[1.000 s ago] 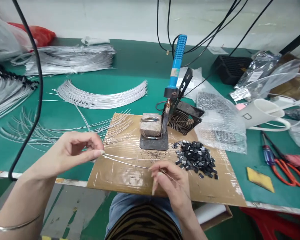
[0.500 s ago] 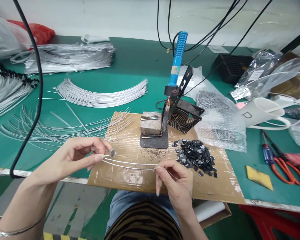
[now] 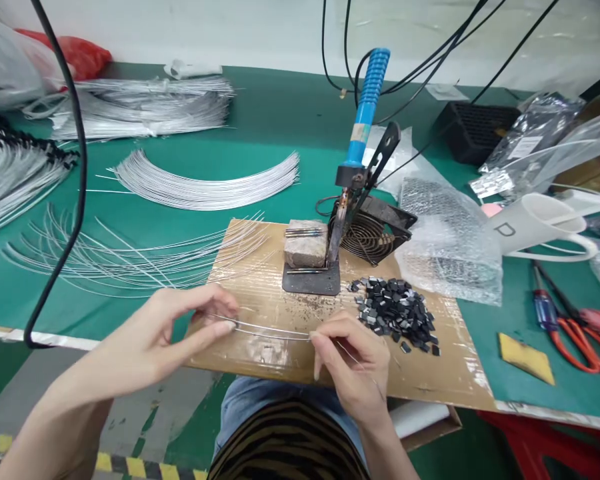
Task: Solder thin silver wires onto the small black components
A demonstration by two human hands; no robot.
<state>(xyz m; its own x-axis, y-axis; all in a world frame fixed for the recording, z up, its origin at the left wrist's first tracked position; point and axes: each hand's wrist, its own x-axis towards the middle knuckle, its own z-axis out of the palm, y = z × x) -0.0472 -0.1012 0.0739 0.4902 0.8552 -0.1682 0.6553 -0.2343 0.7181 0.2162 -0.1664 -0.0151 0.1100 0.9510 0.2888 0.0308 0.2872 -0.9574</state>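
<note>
Two thin white wires (image 3: 275, 332) run side by side between my hands, bowed slightly, just above the cardboard sheet (image 3: 260, 360). The thumb and fingers of my left hand (image 3: 193, 330) are pinched on their left part, where a small dark spot shows at the fingertips; I cannot make out what it is. My right hand (image 3: 353, 357) pinches the wires farther right, and a thin end trails out across its palm. To the right of that hand lies a pile of small black flat pieces (image 3: 397, 310).
A blue-handled soldering iron (image 3: 365, 113) leans in its stand beside a stone-like block (image 3: 305, 247) and a small fan (image 3: 375, 233). Loose wires (image 3: 130, 257) and a curved wire bundle (image 3: 205, 192) lie left. Right are a yellow sponge (image 3: 526, 359), orange-handled scissors (image 3: 580, 347) and a white mug (image 3: 535, 223).
My left hand has moved right and slightly down along the wires, and its fingers have closed in on them. My right hand keeps its pinch. The whole view has shifted slightly.
</note>
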